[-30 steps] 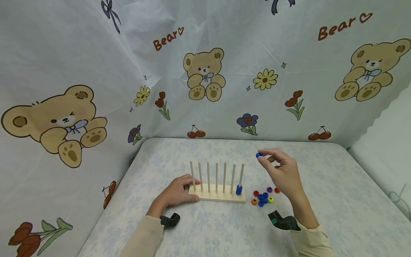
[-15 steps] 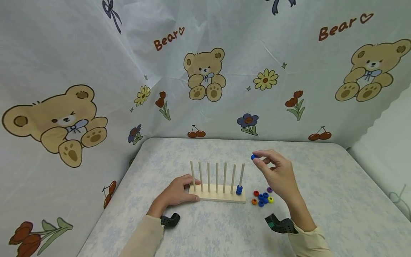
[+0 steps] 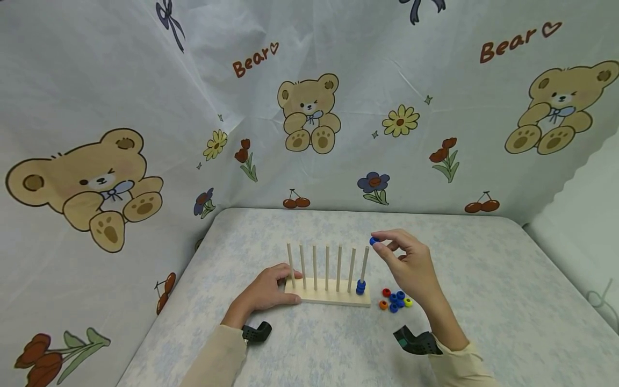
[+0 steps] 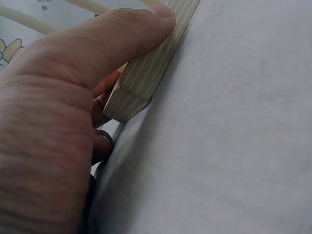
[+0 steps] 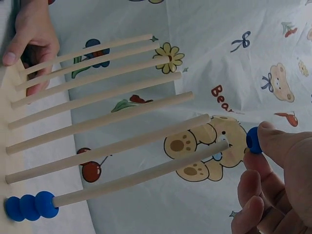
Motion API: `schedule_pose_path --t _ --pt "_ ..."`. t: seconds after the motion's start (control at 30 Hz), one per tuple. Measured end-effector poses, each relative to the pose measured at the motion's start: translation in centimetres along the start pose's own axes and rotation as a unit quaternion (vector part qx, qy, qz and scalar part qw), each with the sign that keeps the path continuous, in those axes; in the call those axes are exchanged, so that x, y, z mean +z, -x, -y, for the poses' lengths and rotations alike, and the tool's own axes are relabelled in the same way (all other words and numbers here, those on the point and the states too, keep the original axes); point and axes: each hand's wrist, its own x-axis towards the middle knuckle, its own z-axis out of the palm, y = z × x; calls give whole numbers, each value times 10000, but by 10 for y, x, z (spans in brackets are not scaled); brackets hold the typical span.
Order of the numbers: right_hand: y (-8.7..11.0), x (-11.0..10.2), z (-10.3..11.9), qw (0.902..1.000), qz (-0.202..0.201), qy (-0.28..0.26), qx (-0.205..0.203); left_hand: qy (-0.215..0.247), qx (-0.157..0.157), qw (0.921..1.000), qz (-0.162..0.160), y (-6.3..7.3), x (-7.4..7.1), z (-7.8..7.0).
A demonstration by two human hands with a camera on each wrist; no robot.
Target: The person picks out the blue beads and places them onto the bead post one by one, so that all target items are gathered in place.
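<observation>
A wooden peg rack (image 3: 329,296) with several upright pegs stands on the table. My left hand (image 3: 265,287) grips its left end, thumb along the front edge and fingers behind; the left wrist view shows the thumb (image 4: 141,31) on the wood. Three blue beads (image 5: 31,206) are stacked at the foot of the rightmost peg (image 5: 146,171). My right hand (image 3: 411,263) pinches another blue bead (image 5: 253,140) between thumb and index finger. That bead is just beside the peg's tip, apart from it, with its hole partly visible in the right wrist view.
Loose beads lie on the table right of the rack: several blue beads (image 3: 394,307), a red bead (image 3: 386,292), an orange bead (image 3: 383,305) and a yellow bead (image 3: 408,302). A bear-printed cloth (image 3: 232,177) hangs behind the table (image 3: 338,349).
My right hand has moved left and slightly down with the blue bead, from right of the rack to beside the rightmost peg's tip. The left hand and rack have stayed put.
</observation>
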Motion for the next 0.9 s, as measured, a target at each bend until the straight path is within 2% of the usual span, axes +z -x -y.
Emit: schedule_pose_path --t 0.57,0.9 --pt "2 10 -2 9998 155 126 38 -30 2 10000 14 0 1 3" --pt "2 13 -3 9997 184 145 -29 45 28 10000 17 0 -1 -3"
